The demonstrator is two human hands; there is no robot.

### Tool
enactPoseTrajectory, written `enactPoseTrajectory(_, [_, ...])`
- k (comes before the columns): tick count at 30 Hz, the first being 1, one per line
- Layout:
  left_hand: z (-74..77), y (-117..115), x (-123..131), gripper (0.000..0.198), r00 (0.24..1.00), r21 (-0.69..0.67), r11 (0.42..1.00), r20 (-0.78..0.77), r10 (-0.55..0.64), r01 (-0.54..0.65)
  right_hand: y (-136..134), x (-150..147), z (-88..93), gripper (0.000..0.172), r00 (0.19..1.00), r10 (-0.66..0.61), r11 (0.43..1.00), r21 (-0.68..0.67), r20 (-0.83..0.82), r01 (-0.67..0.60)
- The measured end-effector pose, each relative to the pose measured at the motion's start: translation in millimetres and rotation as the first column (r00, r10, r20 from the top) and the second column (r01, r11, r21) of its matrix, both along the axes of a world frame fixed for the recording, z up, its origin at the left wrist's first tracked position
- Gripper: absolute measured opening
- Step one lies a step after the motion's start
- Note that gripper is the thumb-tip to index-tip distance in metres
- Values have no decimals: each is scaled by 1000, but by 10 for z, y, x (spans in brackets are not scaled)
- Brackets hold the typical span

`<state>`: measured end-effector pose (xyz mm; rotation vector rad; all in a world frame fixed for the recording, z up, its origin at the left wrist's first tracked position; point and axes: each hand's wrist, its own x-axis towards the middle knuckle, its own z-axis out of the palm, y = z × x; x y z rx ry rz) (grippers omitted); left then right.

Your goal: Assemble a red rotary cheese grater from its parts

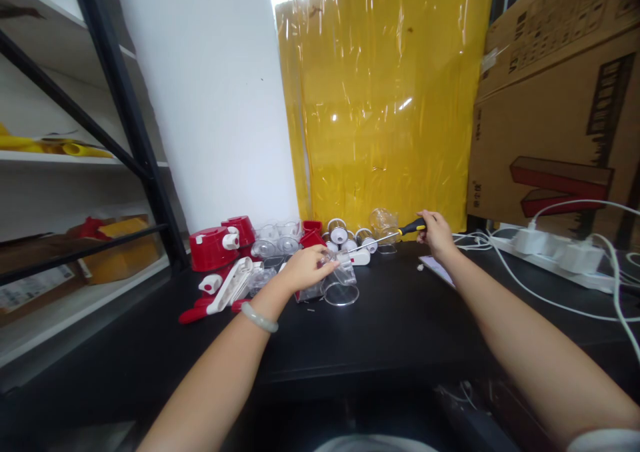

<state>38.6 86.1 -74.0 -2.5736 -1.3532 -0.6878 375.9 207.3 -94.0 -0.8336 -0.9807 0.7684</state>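
Note:
My right hand (436,233) is closed on the black and yellow handle of a screwdriver (413,227). Its metal shaft slants down and left, and the tip end reaches a clear plastic part (345,271). My left hand (307,270) has its fingers closed on that clear part; its exact shape is partly hidden by the fingers. Just under it a clear round cup-like piece (341,295) rests on the black table. Close behind are white cylindrical parts (337,231), a red part (313,233) and a clear container (384,223).
Red housings (213,249), clear cups (277,237) and white and red handle pieces (230,285) crowd the left side of the black table (390,332). A phone-like flat object (437,270) lies right of centre. A power strip (555,255) with white cables and a cardboard box (550,119) stand right.

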Motion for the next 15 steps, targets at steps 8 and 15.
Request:
enactPoseTrajectory(8, [6, -1, 0, 50, 1000, -3, 1000, 0, 1, -1, -5, 48, -7, 20, 994, 100, 994, -37, -46, -102])
enactPoseTrajectory(15, [4, -12, 0, 51, 1000, -2, 1000, -2, 3, -3, 6, 36, 1, 20, 997, 68, 997, -41, -42, -70])
